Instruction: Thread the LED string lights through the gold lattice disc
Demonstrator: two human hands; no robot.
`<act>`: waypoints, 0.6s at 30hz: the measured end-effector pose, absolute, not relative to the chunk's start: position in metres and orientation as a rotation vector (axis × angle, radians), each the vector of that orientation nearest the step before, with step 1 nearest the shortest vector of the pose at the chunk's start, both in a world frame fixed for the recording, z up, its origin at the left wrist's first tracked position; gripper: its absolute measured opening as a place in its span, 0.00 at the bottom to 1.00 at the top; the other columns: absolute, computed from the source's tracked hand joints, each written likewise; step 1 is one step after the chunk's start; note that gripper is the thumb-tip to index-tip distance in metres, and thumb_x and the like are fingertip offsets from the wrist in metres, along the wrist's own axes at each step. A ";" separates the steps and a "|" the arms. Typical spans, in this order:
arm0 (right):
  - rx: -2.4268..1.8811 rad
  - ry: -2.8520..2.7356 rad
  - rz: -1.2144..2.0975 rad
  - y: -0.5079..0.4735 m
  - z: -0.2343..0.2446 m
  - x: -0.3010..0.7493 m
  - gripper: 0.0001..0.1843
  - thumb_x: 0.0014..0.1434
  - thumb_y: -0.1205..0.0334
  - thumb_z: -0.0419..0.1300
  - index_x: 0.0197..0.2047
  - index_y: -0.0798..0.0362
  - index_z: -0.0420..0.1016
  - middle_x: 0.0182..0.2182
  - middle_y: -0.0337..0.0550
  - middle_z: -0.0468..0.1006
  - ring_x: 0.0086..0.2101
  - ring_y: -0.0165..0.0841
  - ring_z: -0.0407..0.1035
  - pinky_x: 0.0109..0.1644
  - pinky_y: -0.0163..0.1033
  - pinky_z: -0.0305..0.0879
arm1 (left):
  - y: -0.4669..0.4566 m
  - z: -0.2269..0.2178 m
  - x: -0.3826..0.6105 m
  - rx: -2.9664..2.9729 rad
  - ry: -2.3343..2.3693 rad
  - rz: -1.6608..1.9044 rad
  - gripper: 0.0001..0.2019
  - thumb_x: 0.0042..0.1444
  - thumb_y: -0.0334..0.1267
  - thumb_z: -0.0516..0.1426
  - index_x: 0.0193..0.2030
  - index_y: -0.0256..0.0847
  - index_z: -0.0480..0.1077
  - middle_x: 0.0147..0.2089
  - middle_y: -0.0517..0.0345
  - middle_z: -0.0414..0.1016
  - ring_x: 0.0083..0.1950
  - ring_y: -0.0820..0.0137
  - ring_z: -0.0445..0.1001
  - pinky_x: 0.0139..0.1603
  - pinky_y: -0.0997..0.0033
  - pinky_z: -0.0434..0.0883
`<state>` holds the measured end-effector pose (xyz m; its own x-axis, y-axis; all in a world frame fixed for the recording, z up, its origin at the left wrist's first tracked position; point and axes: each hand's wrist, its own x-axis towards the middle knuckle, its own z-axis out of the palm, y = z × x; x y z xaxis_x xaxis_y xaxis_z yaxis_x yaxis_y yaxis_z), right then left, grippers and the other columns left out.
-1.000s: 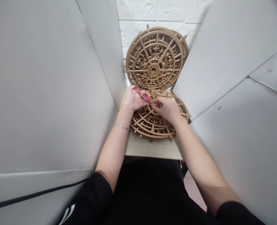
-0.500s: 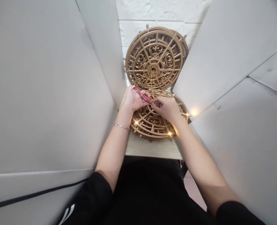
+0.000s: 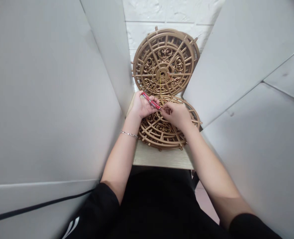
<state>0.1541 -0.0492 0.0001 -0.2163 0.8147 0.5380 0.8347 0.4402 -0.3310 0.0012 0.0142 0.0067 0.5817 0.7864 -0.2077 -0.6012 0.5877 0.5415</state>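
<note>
Between white panels (image 3: pixel 54 83), over gold wheels (image 3: pixel 164 127), my left hand (image 3: pixel 144 108) holds red batteries (image 3: pixel 151 101) end to end, slanting rightward to my right hand (image 3: pixel 177 115), fingers bunched; what they grip, I can't tell.

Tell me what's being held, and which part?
The left hand holds red batteries along their length; the right hand is at their right end, its grip unclear.

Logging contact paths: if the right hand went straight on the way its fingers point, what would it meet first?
The right hand would probably meet the nearer end of the red batteries in the left hand; depth leaves existing contact unclear.
</note>
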 end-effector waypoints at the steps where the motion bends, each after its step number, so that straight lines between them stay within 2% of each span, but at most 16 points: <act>1: -1.377 -2.034 -0.043 -0.049 0.000 0.154 0.06 0.49 0.62 0.54 0.27 0.51 0.70 0.21 0.39 0.72 0.23 0.28 0.63 0.28 0.33 0.55 | 0.014 0.007 0.001 0.418 0.465 0.846 0.20 0.53 0.51 0.42 0.20 0.39 0.57 0.22 0.52 0.67 0.28 0.67 0.71 0.31 0.66 0.70; 18: -1.405 -2.038 -0.043 -0.049 0.000 0.154 0.06 0.49 0.62 0.53 0.27 0.51 0.70 0.21 0.39 0.72 0.23 0.29 0.62 0.28 0.33 0.54 | 0.014 0.006 0.002 0.486 0.470 0.840 0.21 0.54 0.52 0.40 0.19 0.40 0.56 0.22 0.53 0.66 0.27 0.69 0.71 0.31 0.68 0.69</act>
